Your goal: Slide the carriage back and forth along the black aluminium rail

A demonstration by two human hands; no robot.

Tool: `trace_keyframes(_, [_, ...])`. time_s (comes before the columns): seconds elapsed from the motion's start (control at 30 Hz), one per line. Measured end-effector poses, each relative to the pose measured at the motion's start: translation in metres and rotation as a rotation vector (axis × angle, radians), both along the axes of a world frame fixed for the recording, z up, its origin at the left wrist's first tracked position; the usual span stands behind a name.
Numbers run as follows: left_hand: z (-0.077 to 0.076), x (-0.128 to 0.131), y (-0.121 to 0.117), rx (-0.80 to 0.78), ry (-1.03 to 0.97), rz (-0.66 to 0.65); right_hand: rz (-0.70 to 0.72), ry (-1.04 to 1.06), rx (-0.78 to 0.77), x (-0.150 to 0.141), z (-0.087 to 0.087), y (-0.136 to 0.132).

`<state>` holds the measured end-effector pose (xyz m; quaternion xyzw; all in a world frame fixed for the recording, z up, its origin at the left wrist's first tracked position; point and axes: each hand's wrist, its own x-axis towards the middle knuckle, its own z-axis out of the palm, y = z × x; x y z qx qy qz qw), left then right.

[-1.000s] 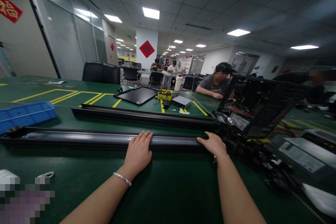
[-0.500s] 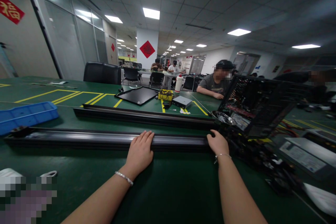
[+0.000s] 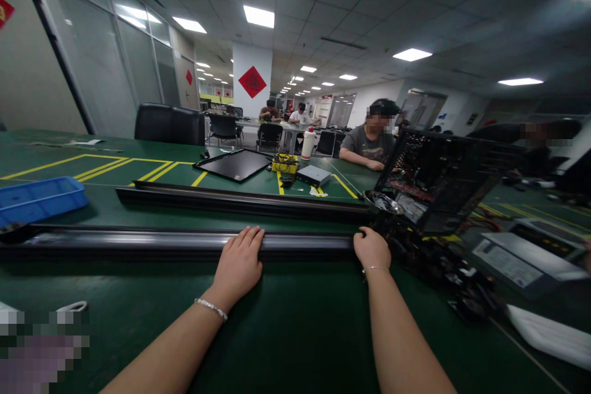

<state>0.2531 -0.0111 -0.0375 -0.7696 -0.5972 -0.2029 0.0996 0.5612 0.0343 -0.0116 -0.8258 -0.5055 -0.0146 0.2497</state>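
Observation:
A long black channel-shaped panel with a shiny inner face lies across the green table in front of me. My left hand lies over its right half, fingers together across the far rim and thumb at the near side. At the panel's right end, my right hand is curled round the edge, its fingertips partly hidden. A second long black panel lies behind, roughly parallel. A shallow metal dish stands just beyond my right hand.
On the right stand an opened black computer case, a pile of dark parts and cables, and a grey power supply. At left lies a blue tray. Farther back are a flat black panel, a grey drive and a seated person.
The scene has shifted left in view as my head turned slightly right. Both hands stay in the same places on the panel.

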Motion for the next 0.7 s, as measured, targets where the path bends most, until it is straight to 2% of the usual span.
trace_keyframes(0.1, [-0.0009,-0.0011,0.0,0.004,0.019,0.0,0.036,-0.014,0.036,-0.0035,-0.0006,-0.0049])
trace_keyframes(0.47, [0.001,-0.0043,-0.0013,-0.014,0.076,0.001,-0.014,-0.01,0.063,0.0024,0.0033,-0.0018])
trace_keyframes(0.7, [0.0,-0.0046,-0.0008,0.006,0.101,-0.008,0.047,-0.025,0.072,-0.0054,0.0013,-0.0069])
